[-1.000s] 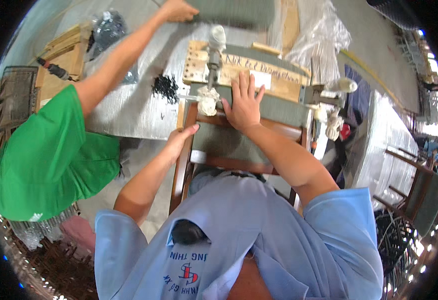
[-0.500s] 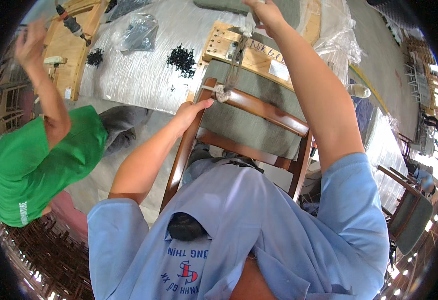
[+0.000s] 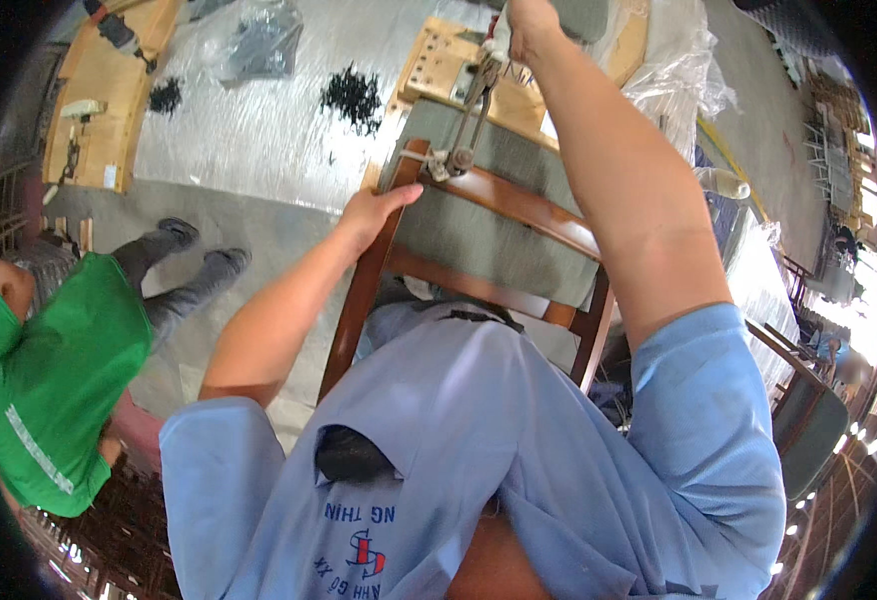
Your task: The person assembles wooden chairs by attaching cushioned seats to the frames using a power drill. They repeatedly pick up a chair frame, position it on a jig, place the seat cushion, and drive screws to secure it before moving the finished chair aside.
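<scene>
1. A dark brown wooden chair frame (image 3: 529, 207) lies in front of the wearer, its rails crossing a flat grey-green padded panel (image 3: 489, 240). Panel and frame appear to be laid together already.
2. The left hand (image 3: 371, 215) is closed around the frame's left side piece, thumb on top, just below the upper corner.
3. The right hand (image 3: 533, 28) is beyond the frame's upper rail, at the red-and-white handle of a metal lever clamp (image 3: 485, 78). The upper edge cuts it off, so I cannot tell how tightly its fingers close.
4. The clamp's lower end meets the frame near its upper left corner. Clamping looks under way there; whether the lever is locked cannot be made out.
5. To the frame's right, a pale, rounded handle (image 3: 724, 183) shows past the forearm; what it presses on is hidden.
6. Fastening seems not yet done: a heap of small black pieces (image 3: 354, 98), probably screws, lies loose left of the frame, and a dark power driver (image 3: 114, 27) rests farther left, untouched.
7. A co-worker in a green shirt (image 3: 64, 375) bends well left of the frame.
</scene>
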`<state>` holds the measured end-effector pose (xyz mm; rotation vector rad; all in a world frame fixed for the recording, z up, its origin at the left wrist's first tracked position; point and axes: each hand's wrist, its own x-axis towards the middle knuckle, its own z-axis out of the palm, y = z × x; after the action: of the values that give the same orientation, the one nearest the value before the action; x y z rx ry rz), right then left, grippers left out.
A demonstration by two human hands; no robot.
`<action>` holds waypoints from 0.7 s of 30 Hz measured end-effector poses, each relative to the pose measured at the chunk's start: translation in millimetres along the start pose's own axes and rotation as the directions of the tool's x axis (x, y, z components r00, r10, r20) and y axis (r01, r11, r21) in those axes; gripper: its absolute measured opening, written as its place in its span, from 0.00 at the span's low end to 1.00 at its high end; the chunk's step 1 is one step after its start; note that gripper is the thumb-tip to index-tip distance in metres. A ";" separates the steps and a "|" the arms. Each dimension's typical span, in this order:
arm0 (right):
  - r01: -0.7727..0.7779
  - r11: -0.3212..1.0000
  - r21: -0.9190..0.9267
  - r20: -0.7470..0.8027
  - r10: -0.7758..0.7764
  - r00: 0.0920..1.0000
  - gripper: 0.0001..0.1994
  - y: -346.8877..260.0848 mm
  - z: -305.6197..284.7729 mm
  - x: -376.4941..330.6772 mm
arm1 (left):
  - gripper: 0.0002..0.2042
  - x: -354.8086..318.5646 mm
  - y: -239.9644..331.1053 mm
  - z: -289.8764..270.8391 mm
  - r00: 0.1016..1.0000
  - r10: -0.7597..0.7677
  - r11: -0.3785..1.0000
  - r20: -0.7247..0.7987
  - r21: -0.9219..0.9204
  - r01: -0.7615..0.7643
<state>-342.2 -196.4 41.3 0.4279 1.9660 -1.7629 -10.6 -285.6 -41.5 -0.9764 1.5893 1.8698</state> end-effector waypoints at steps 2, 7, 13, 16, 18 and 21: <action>-0.056 0.997 -0.046 -0.067 0.053 0.996 0.32 2.2 -1.5 -0.1 | 0.35 -7.3 -1.0 0.5 0.999 -0.025 0.999 0.036 -0.032 0.026; -0.080 0.996 0.041 -0.087 0.083 0.993 0.25 24.7 -8.7 34.2 | 0.35 -8.5 -3.6 5.0 0.993 0.112 0.994 0.033 -0.015 -0.111; 0.084 0.951 -0.298 -0.355 -0.192 0.915 0.32 2.0 -1.7 -9.7 | 0.39 0.9 5.7 1.7 0.998 0.017 0.985 -0.058 0.172 -0.007; 0.289 0.548 -0.785 -0.124 -0.596 0.793 0.42 19.8 -24.1 -59.0 | 0.44 3.5 -2.5 3.9 0.996 0.089 0.996 0.014 0.020 -0.089; 0.655 0.447 -0.609 0.216 -0.701 0.680 0.30 45.3 -58.7 -145.8 | 0.45 18.3 -25.6 -9.5 0.988 0.118 0.992 -0.099 0.047 -0.114; 0.537 0.489 -0.687 0.229 -0.555 0.799 0.20 91.1 -178.3 -264.7 | 0.34 -27.7 10.7 9.6 0.909 0.291 0.900 -0.298 0.408 -0.154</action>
<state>-94.6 11.3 117.3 -0.5346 2.8072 -1.0447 -3.4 -276.2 -12.6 -1.0239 2.2647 1.4897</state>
